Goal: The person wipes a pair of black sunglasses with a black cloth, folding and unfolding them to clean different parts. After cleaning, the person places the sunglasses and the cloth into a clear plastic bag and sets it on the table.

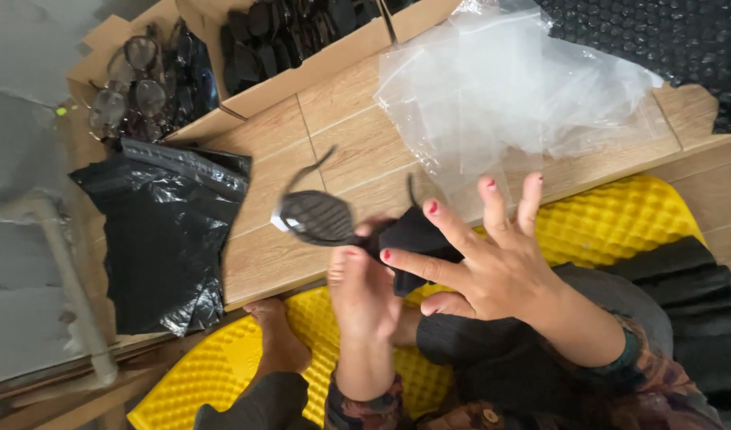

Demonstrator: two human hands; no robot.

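My left hand (361, 295) grips a pair of dark glasses (316, 216) at the bridge, one lens and a thin arm sticking out to the left. My right hand (485, 255) presses a black cloth (417, 239) around the other lens, thumb and forefinger on the cloth, the other fingers spread. Both hands hover over a wooden floor (357, 143), above my knees.
A pile of clear plastic bags (501, 87) lies beyond my hands. Black plastic bags (166, 239) lie at the left. Two open cardboard boxes hold glasses (142, 87) and dark pieces (294, 32). I sit on a yellow bumpy mat (620, 215). Black bubble wrap (668, 40) is far right.
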